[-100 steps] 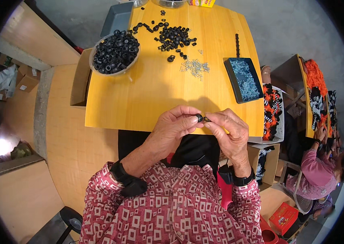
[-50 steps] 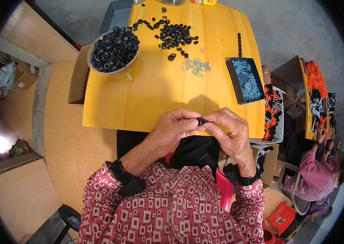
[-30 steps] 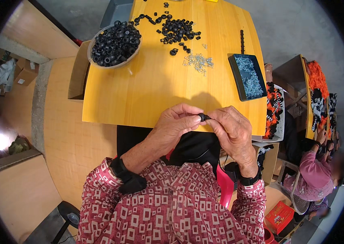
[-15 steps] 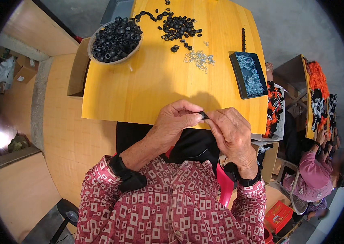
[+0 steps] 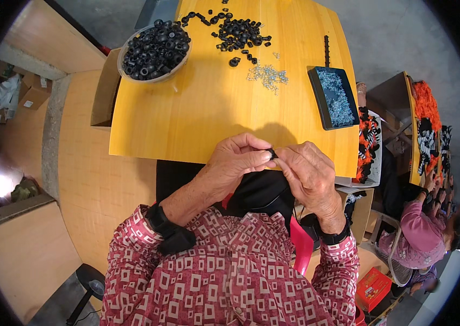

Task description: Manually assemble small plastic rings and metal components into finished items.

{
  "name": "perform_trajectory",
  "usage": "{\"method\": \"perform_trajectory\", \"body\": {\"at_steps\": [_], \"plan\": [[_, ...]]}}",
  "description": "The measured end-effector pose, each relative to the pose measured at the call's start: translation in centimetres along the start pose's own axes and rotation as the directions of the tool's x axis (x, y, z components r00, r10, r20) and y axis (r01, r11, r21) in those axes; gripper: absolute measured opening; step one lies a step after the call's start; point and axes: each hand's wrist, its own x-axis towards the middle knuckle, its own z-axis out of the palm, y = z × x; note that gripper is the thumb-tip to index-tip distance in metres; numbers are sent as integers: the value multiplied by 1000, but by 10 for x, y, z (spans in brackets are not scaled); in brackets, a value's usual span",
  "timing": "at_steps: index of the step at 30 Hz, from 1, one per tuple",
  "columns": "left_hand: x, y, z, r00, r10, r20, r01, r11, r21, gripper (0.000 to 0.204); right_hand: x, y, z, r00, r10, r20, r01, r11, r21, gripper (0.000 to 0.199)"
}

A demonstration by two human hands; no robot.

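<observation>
Between the fingertips of my two hands, just over the near table edge, is a small black rounded part (image 5: 272,154). My left hand (image 5: 236,161) pinches it between thumb and forefinger. My right hand (image 5: 309,175) is closed in a pinch against its right side; whether a tiny piece is also in those fingers cannot be seen. Farther up the yellow table (image 5: 170,127) lie a loose pile of black parts (image 5: 241,33) and a scatter of small clear pieces (image 5: 268,76).
A clear bowl (image 5: 148,79) heaped with black hollow parts stands at the far left of the table. On the right lies a black tray (image 5: 322,104) of clear pieces, with a dark ridged handle. Beyond the right edge, a white box (image 5: 375,163) holds orange and black items; another person (image 5: 423,233) sits farther right.
The black part has turned slightly between my fingertips. Both hands stay in nearly the same place, still pinched together.
</observation>
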Motion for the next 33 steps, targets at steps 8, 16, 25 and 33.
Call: {"method": "perform_trajectory", "body": {"at_steps": [8,16,25,33], "plan": [[-1,3,2,999,24,-26,-17,965,261,30,-3,5,5,998,58,24,-60,994,87,28],[-2,0,3,1000,7,16,-10,969,249,23,-27,-6,24,945,309,-108,-277,931,237,31],[-1,9,6,996,-64,60,48,970,238,23,-33,-9,38,931,256,-261,-228,965,133,33],[1,8,4,997,-48,52,35,973,230,20,-31,-7,29,949,274,-158,-241,950,200,41]]}}
